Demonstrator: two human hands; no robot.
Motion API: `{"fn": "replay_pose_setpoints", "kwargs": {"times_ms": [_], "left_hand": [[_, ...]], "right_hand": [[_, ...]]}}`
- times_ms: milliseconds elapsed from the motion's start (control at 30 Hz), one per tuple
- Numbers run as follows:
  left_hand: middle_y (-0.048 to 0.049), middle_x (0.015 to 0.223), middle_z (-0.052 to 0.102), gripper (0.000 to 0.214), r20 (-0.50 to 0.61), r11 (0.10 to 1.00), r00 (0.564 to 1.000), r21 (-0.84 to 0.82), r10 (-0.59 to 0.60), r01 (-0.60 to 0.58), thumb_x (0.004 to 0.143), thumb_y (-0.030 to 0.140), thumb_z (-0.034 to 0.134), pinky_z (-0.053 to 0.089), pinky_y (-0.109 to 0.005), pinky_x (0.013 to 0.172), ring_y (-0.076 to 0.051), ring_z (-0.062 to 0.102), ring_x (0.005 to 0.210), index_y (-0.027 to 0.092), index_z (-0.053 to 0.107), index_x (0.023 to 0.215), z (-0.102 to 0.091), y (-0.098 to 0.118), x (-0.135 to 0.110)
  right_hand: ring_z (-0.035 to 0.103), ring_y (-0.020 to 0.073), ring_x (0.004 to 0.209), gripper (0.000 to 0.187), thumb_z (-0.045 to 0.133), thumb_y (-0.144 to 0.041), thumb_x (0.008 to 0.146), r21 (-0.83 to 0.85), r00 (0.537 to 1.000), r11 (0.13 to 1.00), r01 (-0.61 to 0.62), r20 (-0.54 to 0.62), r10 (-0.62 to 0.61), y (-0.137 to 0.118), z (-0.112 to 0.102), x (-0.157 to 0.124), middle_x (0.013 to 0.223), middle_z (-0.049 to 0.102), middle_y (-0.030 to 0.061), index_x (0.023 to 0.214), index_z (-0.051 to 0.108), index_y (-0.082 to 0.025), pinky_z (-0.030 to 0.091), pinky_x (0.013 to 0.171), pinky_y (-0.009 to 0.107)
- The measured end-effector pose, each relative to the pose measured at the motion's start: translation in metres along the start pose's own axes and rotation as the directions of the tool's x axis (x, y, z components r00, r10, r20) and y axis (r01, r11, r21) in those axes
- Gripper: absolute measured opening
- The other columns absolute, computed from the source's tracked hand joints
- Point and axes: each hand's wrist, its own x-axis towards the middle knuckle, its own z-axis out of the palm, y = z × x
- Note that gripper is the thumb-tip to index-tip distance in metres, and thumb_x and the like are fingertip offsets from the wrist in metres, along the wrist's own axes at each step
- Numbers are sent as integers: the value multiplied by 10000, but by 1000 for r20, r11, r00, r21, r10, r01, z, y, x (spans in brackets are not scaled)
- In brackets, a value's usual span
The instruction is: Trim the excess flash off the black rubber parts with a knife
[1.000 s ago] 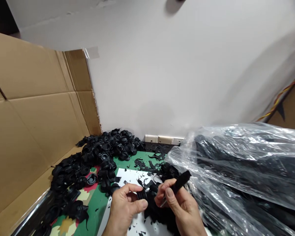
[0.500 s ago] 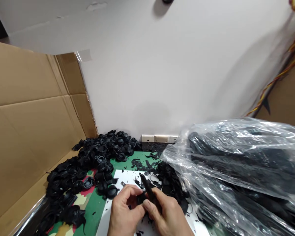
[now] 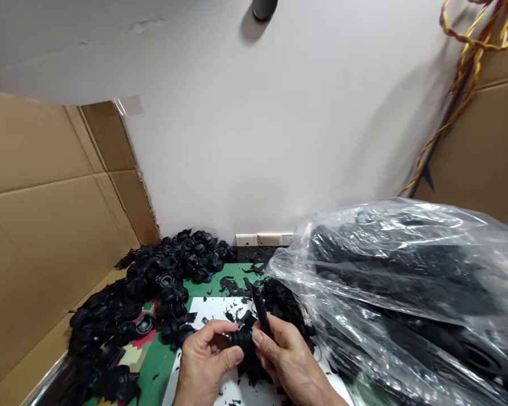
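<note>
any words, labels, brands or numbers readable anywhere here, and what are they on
None can be read.
The black ribbed part in the left hand, the tool in the right hand, the plastic bag and the cardboard show no print.

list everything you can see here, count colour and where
ribbed rubber part: one, black, pinched between both hands
tool handle: one, black, gripped in the right hand, sticking up
loose rubber parts: many, black, heaped at left on the mat
scraps: many, black, scattered at the centre
mat: one, green patterned, under the parts
white sheet: one, under the hands
plastic bag: one, clear, full of black parts, right
cardboard: brown, left wall
wires: red and yellow, upper right
left hand: bottom centre
right hand: bottom centre
</note>
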Motion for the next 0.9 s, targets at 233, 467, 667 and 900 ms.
{"fn": "replay_pose_setpoints", "kwargs": {"times_ms": [233, 467, 667, 900], "left_hand": [[33, 536, 578, 310, 16, 999, 1000, -29, 23, -22, 505, 337, 835, 404, -193, 459, -90, 483, 468, 163, 710, 729, 2, 3, 0], [18, 623, 660, 369, -4, 991, 998, -123, -55, 54, 430, 208, 864, 448, -185, 505, -97, 564, 517, 175, 686, 752, 7, 5, -2], [41, 574, 595, 212, 2, 997, 999, 63, 43, -43, 476, 106, 792, 411, -174, 481, -86, 511, 501, 171, 709, 660, 3, 6, -2], [9, 613, 606, 130, 31, 950, 982, 250, 185, -187, 522, 124, 745, 427, -209, 501, -124, 527, 542, 182, 722, 636, 1, 7, 0]], "right_hand": [[254, 47, 354, 284, 569, -441, 721, 27, 1000, 1000, -7, -3, 7, -8, 2, 0, 431, 396, -95, 630, 451, -200, 149, 341, 189], [251, 38, 339, 236, 549, -387, 730, 20, 1000, 1000, -11, -5, 11, -8, 1, 0, 426, 395, -99, 634, 451, -195, 146, 323, 179], [275, 49, 352, 254, 531, -421, 757, -41, 1000, 999, 9, 3, -9, -6, 1, 1, 457, 405, -91, 658, 463, -197, 185, 322, 178], [388, 91, 374, 310, 540, -488, 782, -220, 998, 974, 49, -31, -58, 11, -2, 2, 443, 457, -67, 703, 539, -188, 290, 368, 200]]}}
